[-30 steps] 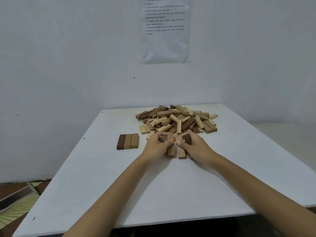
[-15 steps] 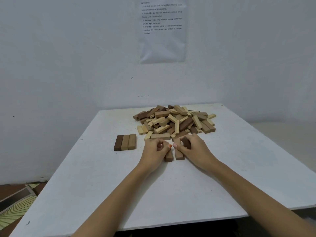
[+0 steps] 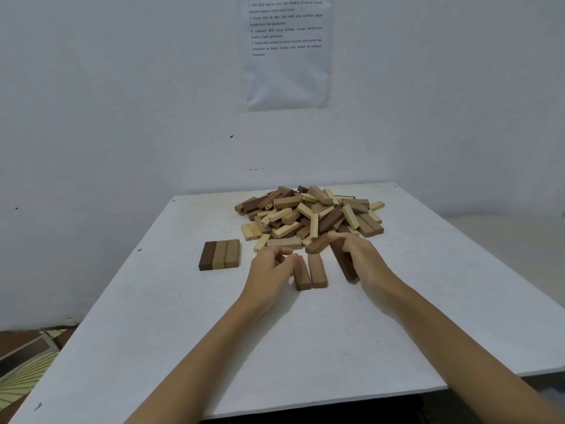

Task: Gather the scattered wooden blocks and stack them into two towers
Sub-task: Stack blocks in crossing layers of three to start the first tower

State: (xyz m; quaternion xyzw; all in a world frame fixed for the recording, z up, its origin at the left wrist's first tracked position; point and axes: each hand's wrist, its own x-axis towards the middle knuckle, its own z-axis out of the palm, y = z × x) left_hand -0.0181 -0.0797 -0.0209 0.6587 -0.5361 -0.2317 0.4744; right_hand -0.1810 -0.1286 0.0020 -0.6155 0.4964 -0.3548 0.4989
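Note:
A heap of light and dark wooden blocks (image 3: 308, 214) lies at the far middle of the white table (image 3: 305, 347). To its left, three blocks (image 3: 220, 254) lie side by side as a flat layer. Two brown blocks (image 3: 309, 271) lie next to each other in front of the heap. My left hand (image 3: 270, 269) has loosely curled fingers, and its fingertips touch the left one of this pair. A little to the right of the pair, my right hand (image 3: 363, 258) grips a dark brown block (image 3: 347, 266), whose near end is down at the table.
A printed sheet (image 3: 287, 50) hangs on the white wall behind the table. The table's far edge meets the wall just behind the heap. A patterned mat (image 3: 27, 368) lies on the floor at the lower left.
My hands have drawn apart. The two brown blocks now lie uncovered side by side, and my right hand has moved right with the dark block.

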